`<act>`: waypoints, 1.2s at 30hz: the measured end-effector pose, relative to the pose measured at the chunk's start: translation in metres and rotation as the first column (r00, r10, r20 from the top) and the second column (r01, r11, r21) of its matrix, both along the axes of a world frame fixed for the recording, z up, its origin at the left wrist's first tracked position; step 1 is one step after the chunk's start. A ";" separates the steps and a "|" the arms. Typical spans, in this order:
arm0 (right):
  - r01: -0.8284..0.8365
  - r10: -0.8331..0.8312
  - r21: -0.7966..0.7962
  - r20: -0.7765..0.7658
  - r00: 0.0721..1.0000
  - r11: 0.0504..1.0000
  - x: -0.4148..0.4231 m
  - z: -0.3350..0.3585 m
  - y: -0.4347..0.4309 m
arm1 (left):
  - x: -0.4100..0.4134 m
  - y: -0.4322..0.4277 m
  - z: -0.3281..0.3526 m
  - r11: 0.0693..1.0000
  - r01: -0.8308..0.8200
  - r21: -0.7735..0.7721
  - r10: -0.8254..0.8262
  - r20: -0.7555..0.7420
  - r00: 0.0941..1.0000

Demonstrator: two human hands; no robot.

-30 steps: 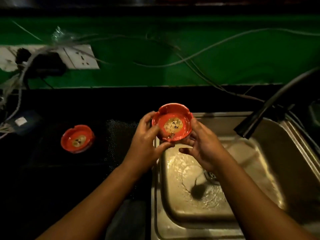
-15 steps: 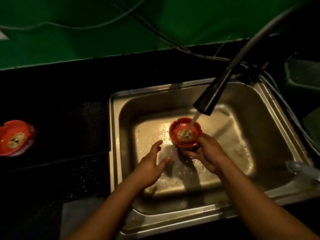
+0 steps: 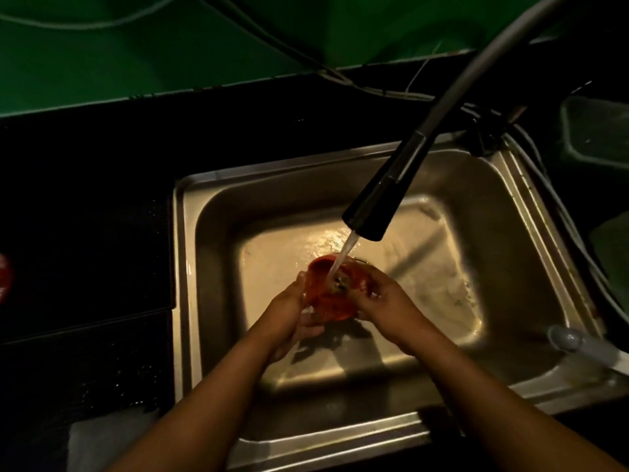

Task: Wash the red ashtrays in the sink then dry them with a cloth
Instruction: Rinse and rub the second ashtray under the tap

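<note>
A red ashtray sits tilted over the steel sink, right under the water stream falling from the black faucet head. My left hand grips its left side and underside. My right hand grips its right rim, with fingers reaching into the bowl where dark residue shows. A second red ashtray is only a sliver at the far left edge, on the dark counter.
The faucet hose arcs from the upper right. Cables run along the green wall. A dark perforated mat lies left of the sink. A pale cloth shows at the bottom left. A grey handle lies at the sink's right rim.
My left hand, which hung open beside the ashtray, now grips it too. The ashtray stays under the stream, and the view has shifted right, pushing the second ashtray almost out of frame.
</note>
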State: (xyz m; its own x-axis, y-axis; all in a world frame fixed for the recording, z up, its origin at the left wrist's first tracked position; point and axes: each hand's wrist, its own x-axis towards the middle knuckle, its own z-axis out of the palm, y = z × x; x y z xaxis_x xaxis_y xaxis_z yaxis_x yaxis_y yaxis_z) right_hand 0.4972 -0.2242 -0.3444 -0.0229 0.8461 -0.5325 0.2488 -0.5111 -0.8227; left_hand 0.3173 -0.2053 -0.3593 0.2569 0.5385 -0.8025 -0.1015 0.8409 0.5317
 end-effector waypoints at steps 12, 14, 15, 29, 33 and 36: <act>-0.156 0.095 0.320 0.198 0.976 0.935 -0.012 0.000 0.000 | 0.001 0.035 0.003 0.954 -0.199 -0.223 0.277 0.411 0.869; 0.090 -0.087 0.135 -0.022 0.996 0.987 -0.019 0.002 0.006 | -0.002 0.030 0.008 0.979 -0.150 -0.137 0.193 0.393 0.899; 0.123 -0.121 0.066 -0.034 0.992 0.990 -0.023 0.002 0.009 | -0.001 0.029 0.011 0.991 -0.117 -0.067 0.133 0.328 0.935; 0.208 -0.663 -0.647 -0.616 0.426 0.734 -0.025 0.009 0.001 | 0.003 0.003 0.039 0.082 0.940 0.331 -0.282 -0.897 0.341; 0.232 -0.683 -0.652 -0.618 0.389 0.722 -0.020 0.005 -0.009 | -0.036 0.015 0.031 -0.029 0.999 0.037 -0.195 -0.980 0.031; 0.287 -0.659 -0.601 -0.609 0.441 0.746 -0.035 0.000 -0.006 | -0.030 0.015 0.024 0.386 0.855 0.347 -0.415 -0.762 0.496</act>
